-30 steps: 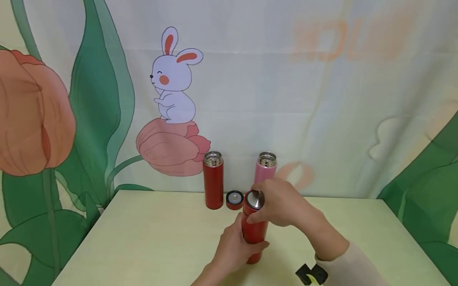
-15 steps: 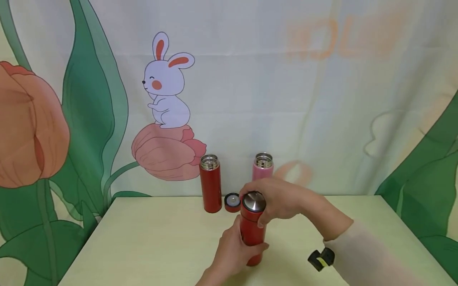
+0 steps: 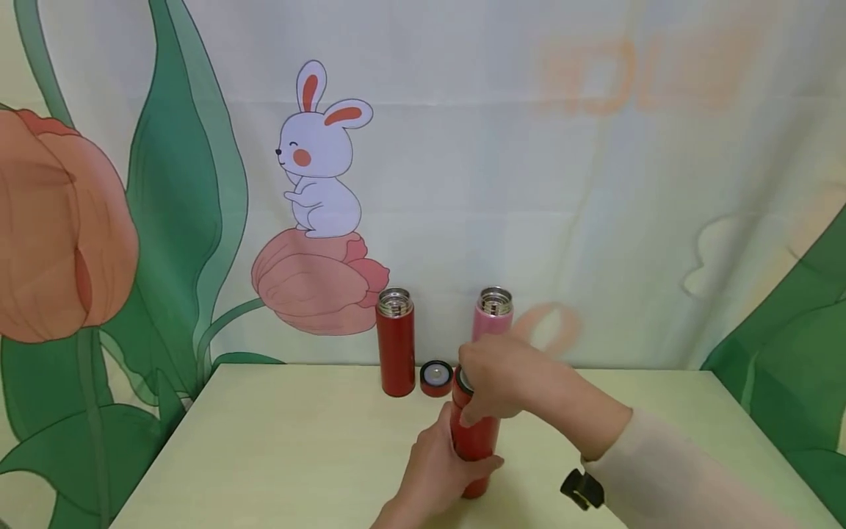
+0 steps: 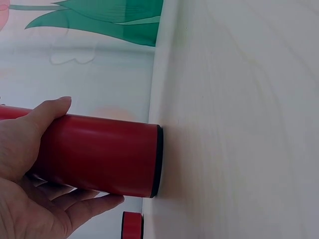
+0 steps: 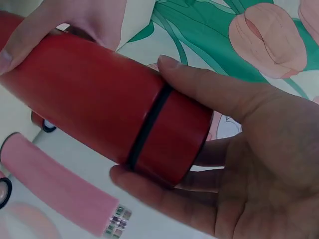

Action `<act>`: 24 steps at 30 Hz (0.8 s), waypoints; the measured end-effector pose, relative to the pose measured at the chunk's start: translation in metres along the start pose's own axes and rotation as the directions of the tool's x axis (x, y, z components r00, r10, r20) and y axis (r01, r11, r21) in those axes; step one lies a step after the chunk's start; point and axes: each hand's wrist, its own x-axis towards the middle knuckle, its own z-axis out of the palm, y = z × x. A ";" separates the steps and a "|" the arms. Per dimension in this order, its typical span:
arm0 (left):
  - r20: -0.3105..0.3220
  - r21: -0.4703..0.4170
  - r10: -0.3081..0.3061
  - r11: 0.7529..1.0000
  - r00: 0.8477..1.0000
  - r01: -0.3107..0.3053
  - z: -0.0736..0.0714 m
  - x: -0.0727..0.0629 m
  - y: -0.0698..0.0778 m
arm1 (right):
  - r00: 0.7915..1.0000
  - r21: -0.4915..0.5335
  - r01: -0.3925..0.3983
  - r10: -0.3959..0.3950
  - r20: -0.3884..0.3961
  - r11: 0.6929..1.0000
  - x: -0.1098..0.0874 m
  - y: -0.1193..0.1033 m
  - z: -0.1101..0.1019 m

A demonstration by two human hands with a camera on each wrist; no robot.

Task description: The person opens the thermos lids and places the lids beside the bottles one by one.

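Note:
In the head view a red thermos (image 3: 481, 437) is between my two hands near the middle of the table, slightly tilted. My left hand (image 3: 432, 466) grips its lower body from the left, thumb across the front. From above, my right hand (image 3: 505, 371) holds the red lid (image 5: 177, 134), with thumb and fingers on opposite sides; a dark ring shows between lid and body. The black base (image 4: 158, 162) is at or just above the tabletop; I cannot tell whether it touches. My right hand hides most of the lid's top in the head view.
Behind stand an uncapped red thermos (image 3: 397, 353) and an uncapped pink thermos (image 3: 492, 321), partly hidden by my right hand. A loose red lid (image 3: 436, 380) lies upside down between them. The pale table (image 3: 284, 441) ends at a printed cloth backdrop (image 3: 429, 147).
My right hand turned one way around the lid, uncovering its shiny top, then came back to cover it again. My left hand has kept its grip on the thermos, which stays about in place.

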 end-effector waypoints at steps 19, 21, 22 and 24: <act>0.012 -0.013 0.008 1.000 1.000 -0.008 0.001 0.002 0.000 | 0.986 0.065 0.164 -0.165 0.007 0.984 0.004 0.023 -0.001; 0.007 -0.007 0.008 1.000 1.000 -0.008 0.001 0.002 0.001 | 0.986 0.058 0.166 -0.167 0.010 0.984 0.004 0.025 -0.002; 0.005 -0.005 0.008 1.000 1.000 -0.008 0.002 0.003 0.002 | 0.986 0.057 0.163 -0.164 0.012 0.985 0.004 0.025 -0.002; 0.008 0.002 0.002 1.000 1.000 -0.002 0.001 0.003 0.002 | 0.991 0.051 0.132 -0.133 0.018 0.990 0.003 0.024 -0.002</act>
